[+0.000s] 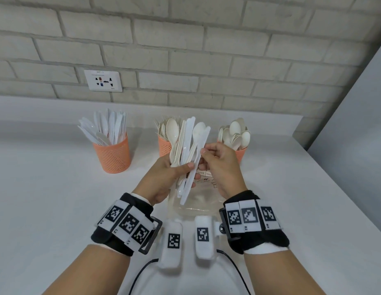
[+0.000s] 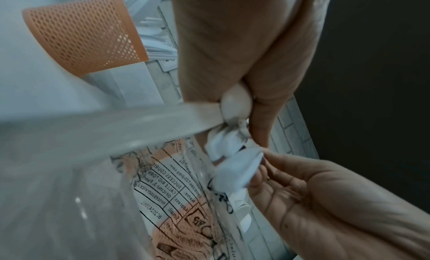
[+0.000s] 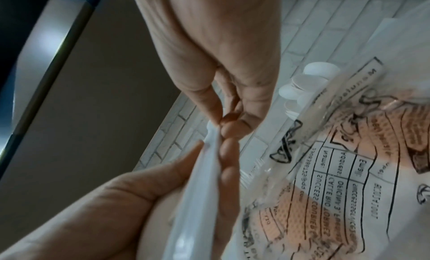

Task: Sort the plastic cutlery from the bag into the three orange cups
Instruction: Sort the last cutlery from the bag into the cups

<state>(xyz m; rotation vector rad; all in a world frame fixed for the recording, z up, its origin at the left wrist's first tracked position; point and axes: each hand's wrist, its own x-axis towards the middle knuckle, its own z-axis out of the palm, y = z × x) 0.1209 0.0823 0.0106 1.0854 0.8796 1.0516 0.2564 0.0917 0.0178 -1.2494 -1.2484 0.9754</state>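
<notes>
Left hand (image 1: pixel 164 179) fisted — cutlery bundle (image 1: pixel 188 154) upright

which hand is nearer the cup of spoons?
Right. The right hand sits just in front of the spoon cup, overlapping it in the head view. The left hand, gripping the cutlery bundle, is further to its left.

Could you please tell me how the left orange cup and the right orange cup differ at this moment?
The left orange cup holds long, flat, knife-like pieces that fan out high above its rim; the right orange cup holds round-bowled spoons clustered lower. The left cup stands in full view, while the right cup is mostly hidden behind the right hand. Both are orange mesh cups standing upright on the white counter.
</notes>
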